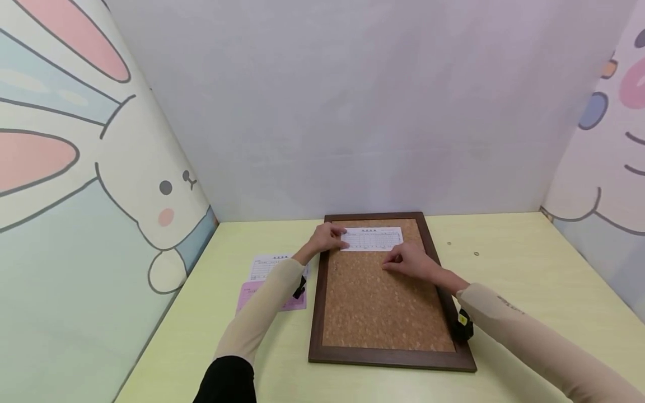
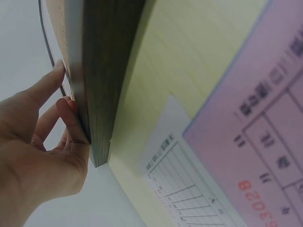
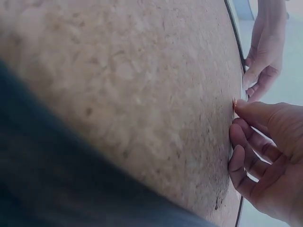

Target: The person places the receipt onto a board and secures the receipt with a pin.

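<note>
A white printed form (image 1: 372, 239) lies across the upper part of a cork board (image 1: 388, 302) with a dark wooden frame. My left hand (image 1: 325, 238) reaches over the frame's left side, thumb and forefinger spread on the form's left end. Just below the form's lower right part, my right hand (image 1: 410, 260) is held low over the cork. Its thumb and forefinger pinch a small coppery thumbtack (image 3: 234, 105), mostly covered by the fingertips. In the left wrist view, the left fingers bend over the frame edge (image 2: 97, 85).
Left of the board, another white form (image 1: 264, 267) lies on the pale yellow table (image 1: 524, 291), beside a pink form (image 1: 297, 303) partly under my left forearm. Two small round metal pieces, one a ring-like piece (image 1: 476, 253), lie to the right. A pale wall (image 1: 373, 112) stands behind.
</note>
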`<state>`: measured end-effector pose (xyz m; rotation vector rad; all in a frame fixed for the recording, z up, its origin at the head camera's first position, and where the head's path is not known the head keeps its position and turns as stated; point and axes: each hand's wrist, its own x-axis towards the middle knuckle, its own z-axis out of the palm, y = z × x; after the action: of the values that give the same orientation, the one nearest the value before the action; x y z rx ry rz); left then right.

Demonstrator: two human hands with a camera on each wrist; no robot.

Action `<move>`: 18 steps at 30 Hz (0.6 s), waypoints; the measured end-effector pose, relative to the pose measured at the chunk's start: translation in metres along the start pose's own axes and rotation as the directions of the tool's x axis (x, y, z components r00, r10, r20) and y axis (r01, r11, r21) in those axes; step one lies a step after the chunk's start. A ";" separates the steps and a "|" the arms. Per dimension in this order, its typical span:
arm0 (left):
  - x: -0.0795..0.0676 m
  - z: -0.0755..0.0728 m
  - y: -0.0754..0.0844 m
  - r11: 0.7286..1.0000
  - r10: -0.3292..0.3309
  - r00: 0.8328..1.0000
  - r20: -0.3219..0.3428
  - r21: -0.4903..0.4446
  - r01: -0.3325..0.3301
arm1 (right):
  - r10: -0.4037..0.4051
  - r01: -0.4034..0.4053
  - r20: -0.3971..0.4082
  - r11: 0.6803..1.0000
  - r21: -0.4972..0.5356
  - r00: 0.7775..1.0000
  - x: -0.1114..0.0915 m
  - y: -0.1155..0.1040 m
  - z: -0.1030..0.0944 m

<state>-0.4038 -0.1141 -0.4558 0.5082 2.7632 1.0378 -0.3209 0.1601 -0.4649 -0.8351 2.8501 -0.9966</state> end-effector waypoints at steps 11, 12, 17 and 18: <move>0.001 0.002 0.000 1.000 -0.012 1.000 -0.008 0.010 0.013 | 0.186 -0.185 0.003 0.979 0.084 0.983 0.003 0.013 -0.009; 0.001 0.002 0.000 1.000 -0.012 1.000 -0.009 0.011 0.012 | 0.192 -0.191 0.004 0.977 0.094 0.981 0.003 0.015 -0.010; 0.001 0.002 0.000 1.000 -0.015 1.000 -0.010 0.014 0.015 | 0.229 -0.228 0.008 0.966 0.118 0.973 0.004 0.020 -0.014; 0.001 0.002 0.000 1.000 -0.016 1.000 -0.009 0.016 0.016 | 0.233 -0.232 0.007 0.966 0.117 0.973 0.005 0.020 -0.014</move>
<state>-0.4045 -0.1123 -0.4568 0.4840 2.7809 1.0185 -0.3369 0.1787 -0.4643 -0.4749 2.7774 -1.1216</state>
